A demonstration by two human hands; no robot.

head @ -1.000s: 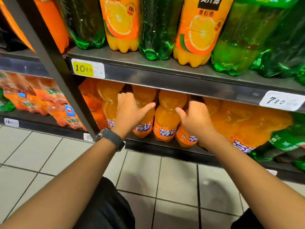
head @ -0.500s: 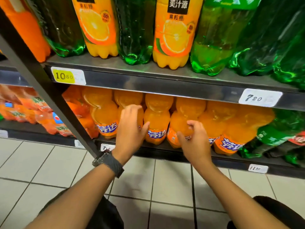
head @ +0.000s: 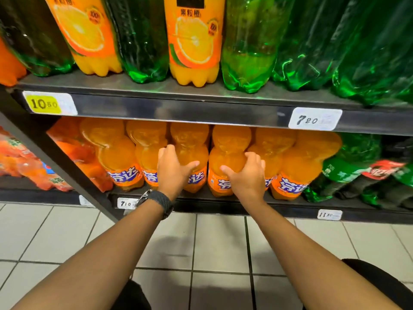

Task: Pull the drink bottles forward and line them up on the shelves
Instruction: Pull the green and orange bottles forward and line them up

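Here, orange soda bottles (head: 225, 162) with blue-lettered labels stand in a row on the lower shelf (head: 223, 205). The left hand (head: 173, 170) grips one bottle, the right hand (head: 245, 175) its neighbour, fingers curled around each.

Bright overhead store light; soft shadows fall on the floor tiles (head: 219, 242); green bottles (head: 368, 52) glint, edges bow, slight blur throughout.
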